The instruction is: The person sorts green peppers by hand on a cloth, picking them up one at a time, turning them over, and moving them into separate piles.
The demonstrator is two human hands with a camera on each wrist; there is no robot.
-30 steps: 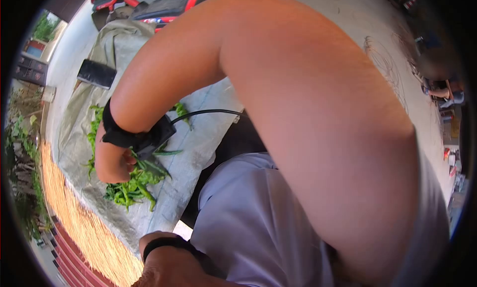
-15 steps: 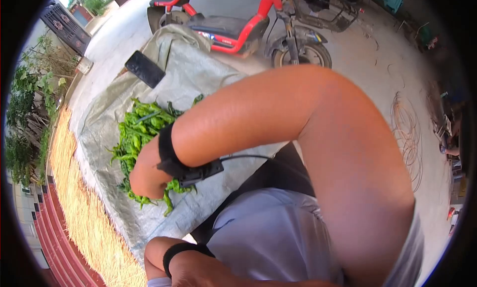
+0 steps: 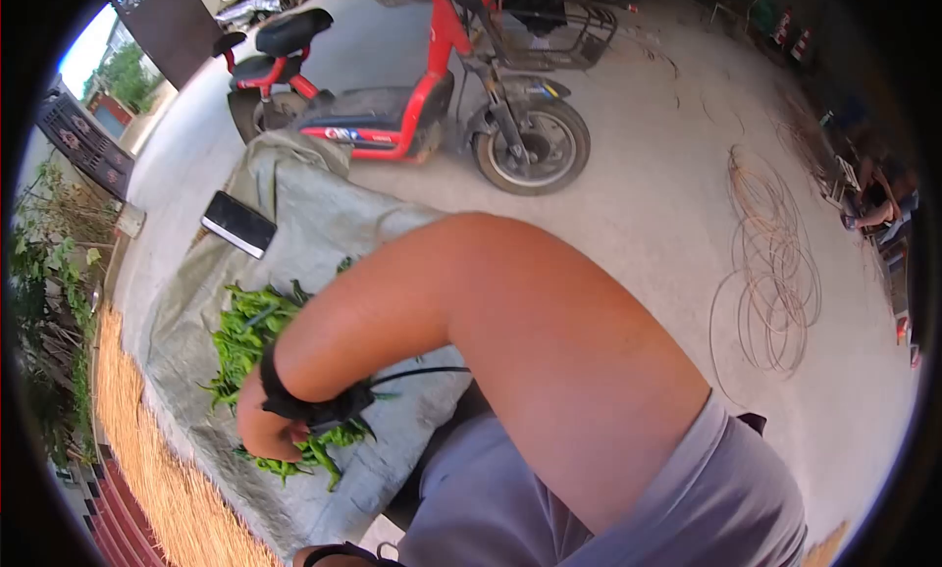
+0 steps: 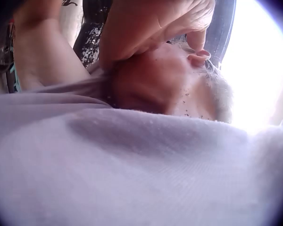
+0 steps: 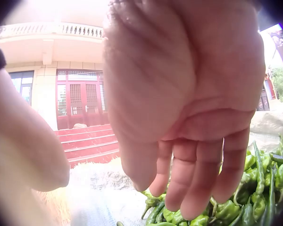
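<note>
Green chili peppers (image 3: 243, 339) lie heaped on a pale woven plastic sheet (image 3: 201, 307). My right hand (image 3: 263, 425) reaches down to the near side of the heap, and the forearm covers part of it. From the right wrist view, the fingers of the right hand (image 5: 193, 117) hang down nearly straight, their tips overlapping the peppers (image 5: 254, 193). Of my left arm, only the banded wrist (image 3: 339, 555) shows at the bottom of the head view. In the left wrist view the left hand (image 4: 165, 26) rests against the person's head; its fingers are mostly hidden.
A black phone (image 3: 238, 224) lies on the sheet's far part. Beyond stands a red electric scooter (image 3: 412, 116), with coiled wire (image 3: 770, 273) on the concrete to its right. Straw (image 3: 162, 449) is spread along the left, beside red steps (image 3: 123, 513).
The head view has shifted, bringing the scooter and wire fully into sight. My right hand stays at the peppers, moving a little over the heap; the left wrist has slipped toward the bottom edge.
</note>
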